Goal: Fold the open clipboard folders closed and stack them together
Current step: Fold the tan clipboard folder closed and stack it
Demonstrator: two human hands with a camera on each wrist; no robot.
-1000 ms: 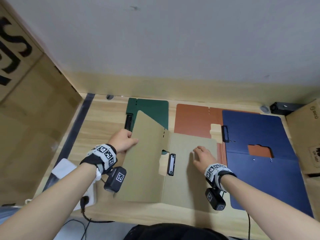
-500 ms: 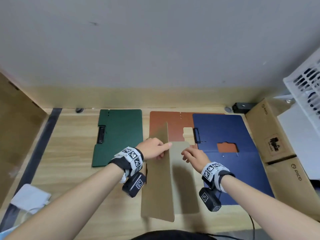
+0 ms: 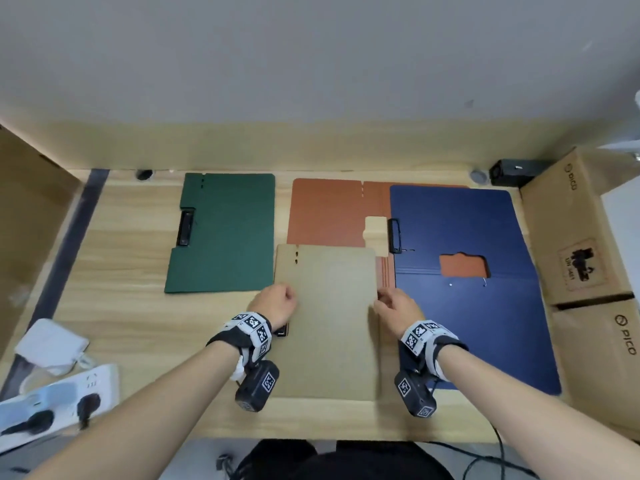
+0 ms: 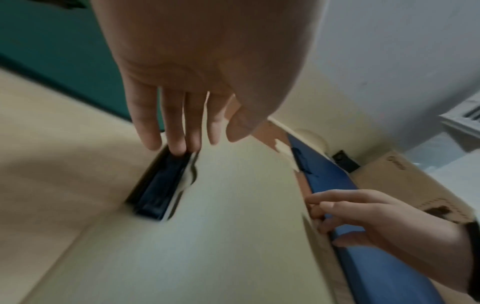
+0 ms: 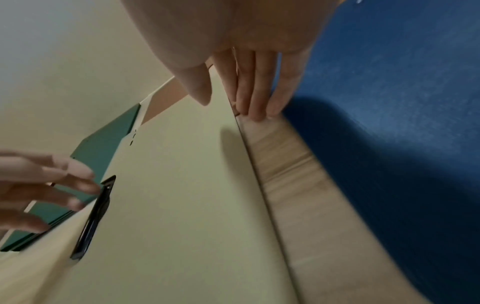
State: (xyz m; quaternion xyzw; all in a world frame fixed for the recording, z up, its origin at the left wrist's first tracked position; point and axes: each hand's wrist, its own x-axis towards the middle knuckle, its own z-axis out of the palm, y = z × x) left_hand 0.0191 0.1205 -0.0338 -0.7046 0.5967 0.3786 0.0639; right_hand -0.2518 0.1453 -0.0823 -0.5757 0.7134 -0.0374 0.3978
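The tan clipboard folder (image 3: 329, 323) lies shut and flat at the middle of the table. My left hand (image 3: 277, 303) rests at its left edge, and in the left wrist view its straight fingers (image 4: 179, 144) touch the black clip (image 4: 158, 185). My right hand (image 3: 394, 306) is at the folder's right edge, thumb over the cover and straight fingers (image 5: 249, 102) down beside the edge. A green folder (image 3: 225, 233) lies shut at the back left. An orange folder (image 3: 325, 213) lies open behind, partly under an open blue folder (image 3: 467, 306) on the right.
Cardboard boxes (image 3: 571, 237) stand along the table's right side and another cardboard panel (image 3: 20, 220) on the left. A white power strip (image 3: 52, 403) and a white adapter (image 3: 52, 344) lie at the front left. A small black device (image 3: 516, 172) sits at the back right.
The tan folder's left flap swung up and over to the right, and the folder now lies shut. Both hands have come to rest at its side edges.
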